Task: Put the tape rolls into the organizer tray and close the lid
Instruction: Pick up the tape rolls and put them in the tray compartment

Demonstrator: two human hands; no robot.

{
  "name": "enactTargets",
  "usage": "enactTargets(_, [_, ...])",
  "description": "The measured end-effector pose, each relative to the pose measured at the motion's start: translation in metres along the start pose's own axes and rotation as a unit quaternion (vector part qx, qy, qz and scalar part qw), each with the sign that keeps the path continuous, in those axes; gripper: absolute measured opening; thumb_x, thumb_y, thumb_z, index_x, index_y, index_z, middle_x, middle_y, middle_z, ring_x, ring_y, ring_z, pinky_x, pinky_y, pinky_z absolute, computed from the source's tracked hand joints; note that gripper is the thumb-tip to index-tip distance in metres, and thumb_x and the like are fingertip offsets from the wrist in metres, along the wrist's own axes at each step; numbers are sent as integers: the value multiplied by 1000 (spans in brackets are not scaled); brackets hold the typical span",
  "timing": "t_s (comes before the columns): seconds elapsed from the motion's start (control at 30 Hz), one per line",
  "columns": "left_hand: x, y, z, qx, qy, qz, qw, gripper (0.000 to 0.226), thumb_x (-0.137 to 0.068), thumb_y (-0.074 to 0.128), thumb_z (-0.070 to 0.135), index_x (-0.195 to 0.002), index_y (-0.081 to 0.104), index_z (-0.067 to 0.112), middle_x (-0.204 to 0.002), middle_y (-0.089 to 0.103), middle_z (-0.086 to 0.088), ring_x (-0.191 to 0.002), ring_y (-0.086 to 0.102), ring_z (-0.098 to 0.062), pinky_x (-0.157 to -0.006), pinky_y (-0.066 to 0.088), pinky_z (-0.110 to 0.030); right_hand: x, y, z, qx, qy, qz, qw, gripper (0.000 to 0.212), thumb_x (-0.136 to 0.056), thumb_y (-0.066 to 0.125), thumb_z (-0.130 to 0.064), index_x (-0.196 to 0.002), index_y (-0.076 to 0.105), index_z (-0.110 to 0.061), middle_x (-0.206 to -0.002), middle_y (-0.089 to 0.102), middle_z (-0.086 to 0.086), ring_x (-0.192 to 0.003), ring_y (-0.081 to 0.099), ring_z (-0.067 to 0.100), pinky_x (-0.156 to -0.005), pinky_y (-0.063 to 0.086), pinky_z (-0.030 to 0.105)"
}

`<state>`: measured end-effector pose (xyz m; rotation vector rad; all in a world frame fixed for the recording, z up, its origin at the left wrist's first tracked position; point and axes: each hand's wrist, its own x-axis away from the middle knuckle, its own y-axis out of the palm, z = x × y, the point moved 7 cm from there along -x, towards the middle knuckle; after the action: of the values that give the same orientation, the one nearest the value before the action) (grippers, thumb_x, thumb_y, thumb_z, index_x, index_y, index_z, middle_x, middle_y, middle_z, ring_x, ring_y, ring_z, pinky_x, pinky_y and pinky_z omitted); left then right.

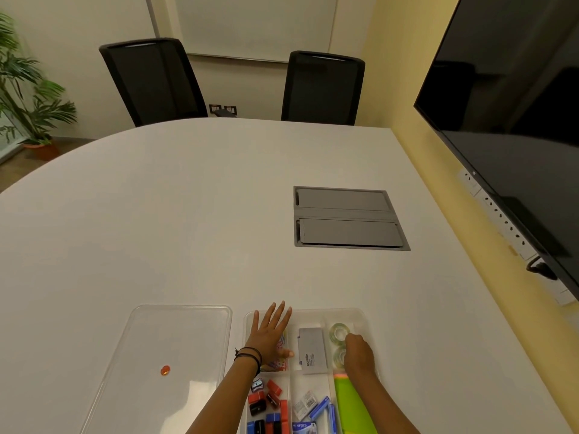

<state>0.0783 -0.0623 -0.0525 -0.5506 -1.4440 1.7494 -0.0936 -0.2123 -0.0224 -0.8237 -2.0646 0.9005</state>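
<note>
A clear organizer tray (313,314) sits at the near edge of the white table. Two clear tape rolls lie in its far right compartment: one (338,332) fully visible, a second (338,355) just nearer me, partly under my fingers. My right hand (359,352) is curled over that second roll, fingers touching it. My left hand (272,335) rests flat and spread over the tray's far left compartment. The clear lid (175,339) lies flat on the table to the left of the tray, with a small orange dot on it.
Other tray compartments hold a grey box (312,350), red, black and blue sharpeners (266,402), staple boxes (313,408) and green sticky notes (351,402). A grey cable hatch (347,217) is set in the table. Two black chairs stand beyond; a dark screen hangs at right.
</note>
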Motion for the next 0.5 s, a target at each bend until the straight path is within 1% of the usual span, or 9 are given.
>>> enactTargets(0.1, [2, -1, 6, 11, 21, -16, 1000, 145, -38, 63, 83, -145, -10, 17, -129, 56, -10, -128, 23, -30, -84, 39, -54, 1, 0, -2, 5, 4, -4, 1000, 45, -89, 32, 3, -52, 18, -18, -58, 24, -4, -58, 23, 11, -51, 18, 27])
enactTargets(0.17, [4, 1, 8, 26, 31, -44, 998, 141, -45, 66, 78, -143, -19, 23, -137, 47, -15, -129, 30, -28, -89, 32, -59, 3, -3, -6, 31, -4, -4, 1000, 43, -90, 33, 1, -53, 24, -19, -58, 28, -4, -52, 26, 9, -49, 26, 27])
enactTargets(0.23, [2, 1, 6, 19, 17, -40, 999, 141, -42, 60, 84, -145, -10, 17, -130, 55, -11, -125, 40, -30, -83, 41, -55, 4, -5, -10, 60, -22, -13, 998, 40, -92, 35, -3, -57, 32, -24, -61, 36, -7, -52, 33, 3, -46, 34, 18])
enactTargets(0.27, [0, 2, 4, 14, 12, -32, 999, 137, -44, 54, 86, -145, -5, 15, -129, 57, -9, -130, 33, -31, -79, 45, -52, 5, -6, -13, 69, -32, -13, 997, 40, -92, 35, -5, -58, 34, -25, -62, 37, -8, -52, 35, 1, -47, 34, 14])
enactTargets(0.3, [-1, 1, 3, 10, 8, -31, 999, 128, -51, 44, 86, -145, -2, 14, -131, 54, -9, -136, 19, -30, -78, 46, -50, 4, -6, -13, 57, -30, -14, 998, 40, -92, 35, -5, -59, 34, -26, -63, 37, -9, -53, 36, 1, -47, 34, 13])
enactTargets(0.37, [0, 0, 3, -25, 9, -26, 999, 117, -56, 25, 84, -146, -2, 14, -135, 41, -7, -140, -7, -27, -80, 44, -50, 1, -4, -9, 30, -15, -12, 999, 40, -92, 35, -4, -57, 32, -24, -61, 36, -8, -52, 34, 1, -47, 33, 16])
enactTargets(0.43, [-1, 1, 1, -46, 4, -18, 999, 119, -54, 25, 85, -146, -2, 14, -135, 38, -5, -140, -13, -26, -82, 40, -50, 3, -2, -6, -1, 17, -18, 1000, 42, -91, 33, -1, -54, 25, -20, -59, 30, -5, -51, 26, 2, -45, 24, 18])
enactTargets(0.47, [0, 2, -1, -53, 1, -19, 998, 120, -52, 28, 84, -146, -2, 14, -135, 40, -7, -140, -13, -25, -83, 38, -50, 3, -2, -6, 11, 18, -20, 1000, 43, -90, 33, 0, -53, 23, -19, -59, 28, -5, -52, 24, 3, -45, 22, 19])
enactTargets(0.5, [-1, 3, -1, -47, -1, -26, 999, 121, -52, 29, 84, -146, -2, 14, -134, 46, -8, -140, -13, -25, -83, 37, -50, 3, -2, -5, 16, 20, -19, 999, 43, -90, 34, 1, -53, 22, -20, -58, 27, -6, -53, 28, 4, -45, 21, 18])
